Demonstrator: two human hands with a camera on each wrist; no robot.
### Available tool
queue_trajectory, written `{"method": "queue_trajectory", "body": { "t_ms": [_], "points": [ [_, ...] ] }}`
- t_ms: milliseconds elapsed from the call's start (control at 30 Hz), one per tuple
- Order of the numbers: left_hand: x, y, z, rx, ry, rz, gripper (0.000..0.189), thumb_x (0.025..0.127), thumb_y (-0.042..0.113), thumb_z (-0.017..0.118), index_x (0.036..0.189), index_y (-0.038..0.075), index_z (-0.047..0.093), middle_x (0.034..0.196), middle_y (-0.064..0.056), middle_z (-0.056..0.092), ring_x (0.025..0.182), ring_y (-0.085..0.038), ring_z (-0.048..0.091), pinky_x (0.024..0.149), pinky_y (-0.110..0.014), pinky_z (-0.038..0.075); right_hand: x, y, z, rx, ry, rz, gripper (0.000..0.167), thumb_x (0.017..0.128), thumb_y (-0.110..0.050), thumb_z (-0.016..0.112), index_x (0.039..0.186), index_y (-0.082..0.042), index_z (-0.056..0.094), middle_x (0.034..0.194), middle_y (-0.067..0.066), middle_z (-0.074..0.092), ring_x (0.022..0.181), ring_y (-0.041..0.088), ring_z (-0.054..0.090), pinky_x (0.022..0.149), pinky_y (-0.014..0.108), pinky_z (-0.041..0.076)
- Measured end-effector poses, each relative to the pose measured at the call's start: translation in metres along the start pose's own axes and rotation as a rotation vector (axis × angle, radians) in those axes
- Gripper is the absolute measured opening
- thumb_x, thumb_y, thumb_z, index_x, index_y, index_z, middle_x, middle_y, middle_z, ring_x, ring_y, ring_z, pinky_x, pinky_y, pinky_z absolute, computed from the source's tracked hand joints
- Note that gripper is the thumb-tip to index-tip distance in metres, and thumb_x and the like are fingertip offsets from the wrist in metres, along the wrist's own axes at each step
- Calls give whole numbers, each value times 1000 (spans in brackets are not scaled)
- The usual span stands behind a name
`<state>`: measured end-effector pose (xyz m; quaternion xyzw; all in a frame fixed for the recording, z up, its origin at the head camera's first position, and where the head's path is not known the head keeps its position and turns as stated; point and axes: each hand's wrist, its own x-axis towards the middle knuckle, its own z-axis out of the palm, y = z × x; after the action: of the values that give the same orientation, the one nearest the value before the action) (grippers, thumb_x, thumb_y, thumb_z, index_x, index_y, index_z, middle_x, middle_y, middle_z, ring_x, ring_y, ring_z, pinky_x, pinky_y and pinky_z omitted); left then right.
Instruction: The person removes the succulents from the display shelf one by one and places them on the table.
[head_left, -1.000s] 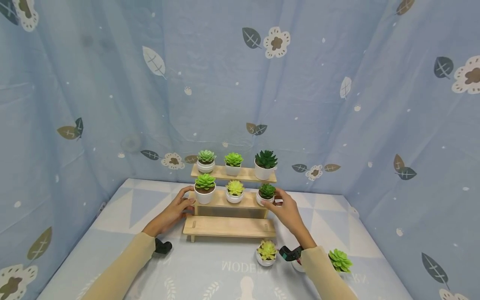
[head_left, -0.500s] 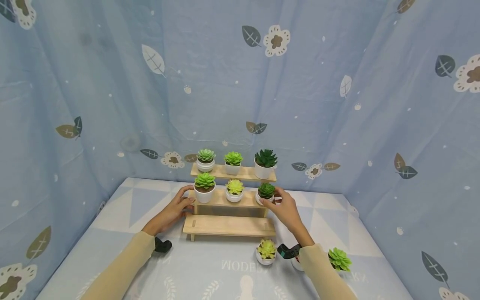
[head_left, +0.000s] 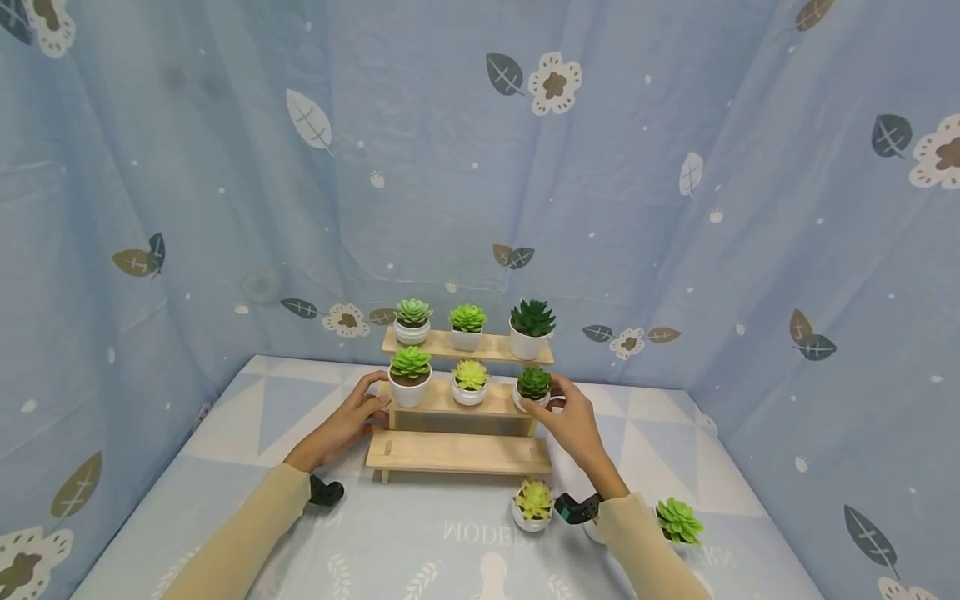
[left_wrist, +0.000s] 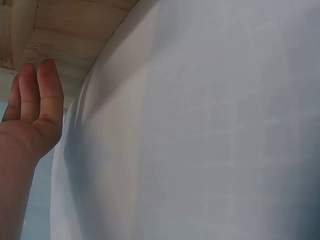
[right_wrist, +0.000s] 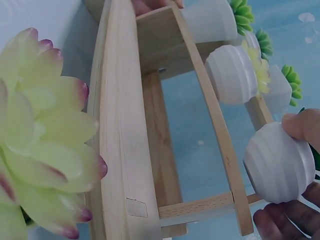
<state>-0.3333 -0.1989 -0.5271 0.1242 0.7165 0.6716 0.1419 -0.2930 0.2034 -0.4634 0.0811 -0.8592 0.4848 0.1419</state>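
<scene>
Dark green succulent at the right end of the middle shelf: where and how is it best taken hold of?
Probably by its white pot, below the leaves, from the right, where the right hand is. Its round, ribbed wall offers opposite sides for thumb and fingers; it stands at the end of the middle shelf, with a yellow-green succulent to its left.

Tiered wooden shelf (head_left: pixel 459 452) with potted succulents (head_left: pixel 469 385)
</scene>
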Motion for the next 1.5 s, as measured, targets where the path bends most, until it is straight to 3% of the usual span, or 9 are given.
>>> {"method": "queue_trajectory", "body": {
  "t_ms": [800, 1000, 1200, 1400, 1500],
  "points": [
    [-2, -1, 0, 8, 0, -2, 57, 108, 43, 53, 156, 33, 22, 130, -21, 42, 110, -35, 55, 91, -43, 49, -15, -9, -3, 122, -77, 22, 67, 85, -40, 87, 141, -20, 57, 120, 7, 64, 99, 21, 66, 73, 32, 53],
    [-1, 0, 0, 6, -4, -2, 58, 108, 44, 53, 156, 34, 22, 131, -22, 41, 110, -36, 54, 90, -43, 48, -21, -15, 0, 151, -88, 6, 64, 84, -34, 89, 139, -20, 58, 123, 4, 63, 107, 22, 65, 86, 39, 56],
    [-1, -1, 0, 0, -4, -1, 58, 108, 44, 54, 155, 33, 22, 130, -22, 41, 112, -39, 53, 90, -43, 48, -30, -23, 4, 188, -101, -20, 66, 83, -28, 90, 140, -18, 58, 127, 4, 62, 116, 21, 61, 100, 45, 51],
    [-1, 0, 1, 3, 1, -3, 58, 108, 44, 53, 156, 32, 22, 131, -22, 41, 111, -38, 54, 89, -43, 49, -38, -30, 10, 207, -135, -37, 66, 85, -22, 88, 143, -17, 56, 128, 6, 61, 117, 22, 60, 102, 42, 50],
    [-1, 1, 1, 8, 7, -4, 59, 108, 44, 53, 156, 32, 22, 131, -23, 41, 110, -36, 54, 88, -42, 49, -41, -32, 13, 206, -144, -58, 66, 84, -26, 89, 142, -19, 57, 125, 3, 62, 114, 20, 61, 100, 42, 51]
  ]
}}
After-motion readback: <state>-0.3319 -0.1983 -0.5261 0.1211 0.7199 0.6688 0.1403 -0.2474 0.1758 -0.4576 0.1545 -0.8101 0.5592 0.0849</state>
